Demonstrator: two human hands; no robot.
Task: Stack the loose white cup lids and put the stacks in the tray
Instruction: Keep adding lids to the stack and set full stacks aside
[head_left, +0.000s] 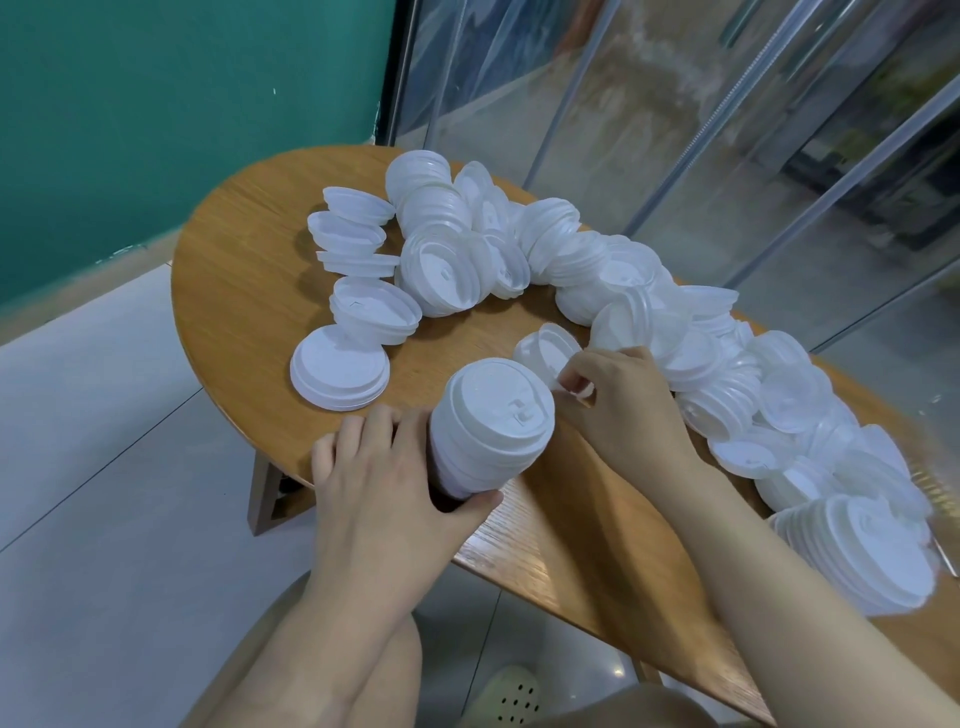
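Left hand (384, 467): fingers and thumb curled round the lower part of a tall stack of lids (488, 421), holding it upright and slightly tilted at the near edge of the bench (249, 291).
Right hand (618, 405): just right of the stack's top, fingertips pinching the rim of a single lid (545, 348) that stands tilted beyond the stack.
Loose lids (727, 374): a long heap running from beyond both hands round to the far right of the right hand, many on edge or overlapping.
Small stacks (358, 249): several short piles beyond the left hand, well apart from it; a low upside-down pile (340, 374) sits just beyond its fingers.
Near-right stack (862, 556): a row of nested lids lying on its side, right of the right forearm.
Tray: cannot tell where it is.
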